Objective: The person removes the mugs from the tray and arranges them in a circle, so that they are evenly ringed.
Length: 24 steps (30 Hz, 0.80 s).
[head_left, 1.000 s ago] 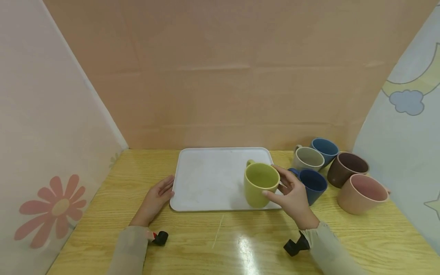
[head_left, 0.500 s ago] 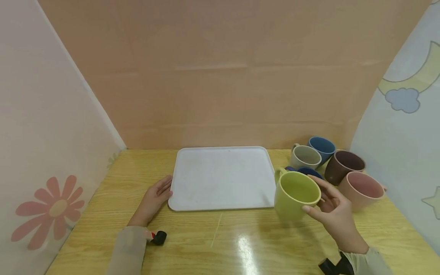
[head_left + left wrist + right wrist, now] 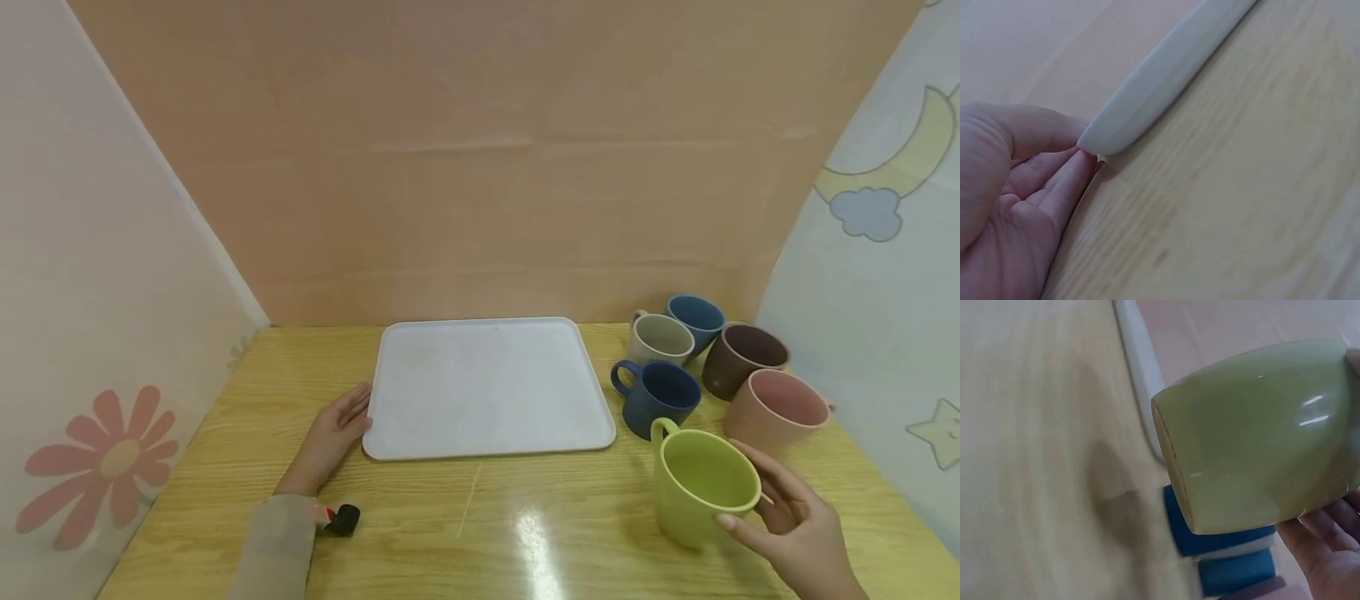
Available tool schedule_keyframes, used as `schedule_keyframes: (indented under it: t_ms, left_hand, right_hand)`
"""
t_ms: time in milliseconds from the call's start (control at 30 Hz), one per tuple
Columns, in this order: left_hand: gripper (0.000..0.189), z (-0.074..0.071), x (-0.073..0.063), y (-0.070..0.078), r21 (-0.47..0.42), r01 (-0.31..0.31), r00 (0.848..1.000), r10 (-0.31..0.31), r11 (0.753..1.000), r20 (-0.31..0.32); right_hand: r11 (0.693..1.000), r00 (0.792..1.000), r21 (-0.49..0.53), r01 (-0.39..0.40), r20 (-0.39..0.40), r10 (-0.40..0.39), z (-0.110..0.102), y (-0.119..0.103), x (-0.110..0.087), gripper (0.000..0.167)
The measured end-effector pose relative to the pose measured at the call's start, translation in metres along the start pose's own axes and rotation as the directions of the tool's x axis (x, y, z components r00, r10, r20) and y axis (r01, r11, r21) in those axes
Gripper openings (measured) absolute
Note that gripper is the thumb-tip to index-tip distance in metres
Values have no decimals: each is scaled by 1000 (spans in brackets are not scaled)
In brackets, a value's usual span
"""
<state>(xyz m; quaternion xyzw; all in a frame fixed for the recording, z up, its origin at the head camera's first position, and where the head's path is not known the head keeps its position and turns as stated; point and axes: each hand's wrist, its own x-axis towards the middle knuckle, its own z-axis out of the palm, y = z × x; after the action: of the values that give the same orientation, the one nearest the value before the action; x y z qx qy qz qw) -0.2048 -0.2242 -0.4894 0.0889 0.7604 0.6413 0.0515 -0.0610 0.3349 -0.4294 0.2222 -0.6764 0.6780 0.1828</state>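
Observation:
My right hand (image 3: 802,521) holds a yellow-green mug (image 3: 701,483) by its rim on the right side, thumb near and fingers behind. The mug is tilted, with its handle away from the hand and its base raised over the table, as the right wrist view shows. A navy mug (image 3: 660,396) stands just behind it, and a pink mug (image 3: 780,408) lies close beyond the right fingers. At the left edge of a white rectangular tray (image 3: 487,392), my left hand (image 3: 330,437) rests with fairly straight fingers, thumb and fingertips touching the tray's side (image 3: 1147,87).
Behind the navy mug are a grey-beige mug (image 3: 660,342), a blue mug (image 3: 696,321) and a dark brown mug (image 3: 742,362), grouped closely. The wooden table (image 3: 420,533) meets a tan back wall (image 3: 465,208). Decorated walls stand at both sides.
My right hand has carried the yellow-green mug from over the tray's right end to the right and nearer, past the navy mug. My left hand stays at the tray's edge.

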Motion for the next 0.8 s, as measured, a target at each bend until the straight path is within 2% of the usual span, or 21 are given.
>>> schedule_keyframes:
  t_ms: [167, 300, 467, 700, 800]
  left_hand:
    - [63, -3, -3, 0, 1, -18, 1000, 19, 1000, -9]
    - [63, -3, -4, 0, -6, -31, 999, 31, 999, -6]
    - [63, -2, -3, -1, -21, -38, 999, 38, 999, 4]
    - [63, 0, -1, 0, -20, -4, 1000, 4, 1000, 3]
    - [63, 1, 0, 0, -13, 3, 1000, -3, 1000, 4]
  right_hand:
    - [999, 997, -5, -43, -58, 43, 0, 5, -18, 87]
    - [995, 990, -45, -84, -116, 79, -1, 4, -24, 86]
    - [988, 975, -83, -127, -193, 109, -8, 1, -24, 83]
    - [989, 961, -35, -146, -243, 134, -24, 9, -18, 82]
    - [982, 953, -69, -177, -262, 154, -31, 13, -15, 80]
